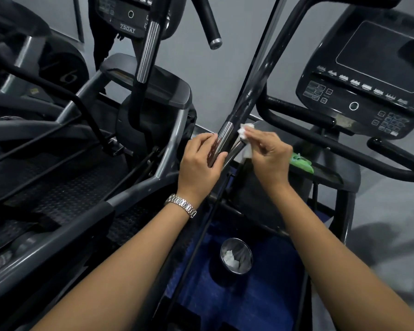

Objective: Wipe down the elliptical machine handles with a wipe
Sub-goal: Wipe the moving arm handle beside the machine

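Left hand (202, 163) curled round chrome handle grip (225, 133), I judge to steady it | right hand (269, 160) pinches white wipe (244, 132) at grip's 3 o'clock side | green wipe pack (301, 162) further toward 3 o'clock, handy for refills

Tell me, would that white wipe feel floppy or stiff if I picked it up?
Probably floppy: the wipe is crumpled and bunched where the right hand pinches it, with a part drooping below. It likely weighs almost nothing, since a fingertip pinch holds it. It should bend easily around the shiny handle.
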The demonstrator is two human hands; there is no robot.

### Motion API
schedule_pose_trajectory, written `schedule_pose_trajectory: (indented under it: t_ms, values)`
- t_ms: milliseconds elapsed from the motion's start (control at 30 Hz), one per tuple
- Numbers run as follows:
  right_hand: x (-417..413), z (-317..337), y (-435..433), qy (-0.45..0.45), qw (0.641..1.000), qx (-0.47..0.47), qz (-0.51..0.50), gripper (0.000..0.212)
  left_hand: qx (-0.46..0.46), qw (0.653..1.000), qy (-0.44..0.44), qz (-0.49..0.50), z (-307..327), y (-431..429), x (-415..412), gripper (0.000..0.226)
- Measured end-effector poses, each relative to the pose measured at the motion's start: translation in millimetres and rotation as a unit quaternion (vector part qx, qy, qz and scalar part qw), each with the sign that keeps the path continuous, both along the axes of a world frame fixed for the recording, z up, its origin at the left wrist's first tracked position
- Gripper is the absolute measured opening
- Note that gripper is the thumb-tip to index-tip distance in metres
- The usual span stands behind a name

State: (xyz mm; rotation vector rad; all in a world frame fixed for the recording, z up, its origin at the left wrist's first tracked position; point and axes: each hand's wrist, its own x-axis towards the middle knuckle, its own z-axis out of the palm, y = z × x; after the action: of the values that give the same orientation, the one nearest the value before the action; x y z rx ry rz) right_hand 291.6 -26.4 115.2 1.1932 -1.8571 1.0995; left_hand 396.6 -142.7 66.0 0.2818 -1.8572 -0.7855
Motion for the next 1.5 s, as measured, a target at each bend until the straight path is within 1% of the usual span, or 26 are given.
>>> schedule_pose_trajectory:
  t_ms: [33,100,233,300,367,467,633,700,767,867,967,1033,1100,1167,1200,1267,1400,1467,1500]
  values:
    - [-6.4,5.2,5.2,0.013,1.0,-0.014,0.002,0.019,-0.007,1.0,0.002,0.0,6.5,-0.7,-6.7,0.041]
    - [-17.2,14.1,9.8,0.07,0.997,-0.015,0.007,0.021,-0.022,1.0,0.003,0.003,15.6,-0.8,-19.0,0.04]
    - [-34.7,22.1,-11.1,0.186,0.979,0.08,0.02,0.023,-0.044,0.999,0.0,0.021,18.5,1.1,-31.2,0.037]
    - [-37.9,25.7,-24.5,0.218,0.97,0.107,0.029,0.02,-0.053,0.998,0.004,0.023,16.6,0.6,-32.3,0.037]
    - [-38.5,32.6,-33.3,0.231,0.964,0.131,0.033,0.02,-0.056,0.998,0.007,0.025,15.3,-0.5,-32.8,0.037]
    - [-39.8,38.7,-34.2,0.225,0.957,0.176,0.048,0.025,-0.055,0.998,0.005,0.026,14.6,-0.1,-33.3,0.037]
    - [-51.2,39.3,-10.6,0.217,0.96,0.169,0.048,0.033,-0.054,0.998,0.013,0.022,14.4,1.2,-33.7,0.037]
    - [-46.4,45.6,-19.5,0.215,0.96,0.173,0.049,0.031,-0.056,0.998,0.013,0.026,15.8,0.7,-34.2,0.037]
    - [-37.3,51.1,-34.5,0.222,0.953,0.2,0.056,0.027,-0.057,0.998,0.009,0.032,15.6,0.9,-34.2,0.037]
    - [-33.9,52.7,-37.4,0.23,0.944,0.227,0.068,0.031,-0.055,0.998,0.002,0.035,14.9,2.6,-33.1,0.037]
    - [-40.7,48.4,-20.1,0.198,0.958,0.198,0.069,0.029,-0.059,0.998,0.005,0.03,15.1,2.2,-32.7,0.037]
    - [-40.7,47.0,-18.3,0.178,0.964,0.187,0.06,0.031,-0.061,0.998,0.006,0.032,15.3,2.1,-32.9,0.037]
    - [-33.2,47.8,-29.1,0.171,0.964,0.198,0.056,0.024,-0.064,0.997,0.004,0.034,14.1,2.0,-33.4,0.038]
    - [-26.9,46.2,-38.2,0.172,0.958,0.224,0.055,0.031,-0.065,0.997,0.002,0.035,13.5,2.6,-33.2,0.039]
    - [-26.3,46.2,-39.1,0.169,0.956,0.232,0.056,0.03,-0.066,0.997,0.002,0.035,14.0,2.5,-33.2,0.039]
    - [-30.4,44.9,-32.4,0.169,0.958,0.224,0.06,0.023,-0.069,0.997,0.004,0.036,15.6,1.4,-33.4,0.038]
    - [-42.2,50.0,-22.3,0.154,0.975,0.156,0.045,0.024,-0.069,0.997,0.008,0.033,16.7,0.0,-33.8,0.036]
    - [-41.7,54.2,-33.1,0.14,0.98,0.138,0.014,0.023,-0.069,0.997,0.011,0.031,15.7,0.5,-33.9,0.036]
    - [-38.8,54.3,-38.8,0.13,0.982,0.136,0.005,0.026,-0.068,0.997,0.012,0.032,15.7,-0.1,-33.7,0.036]
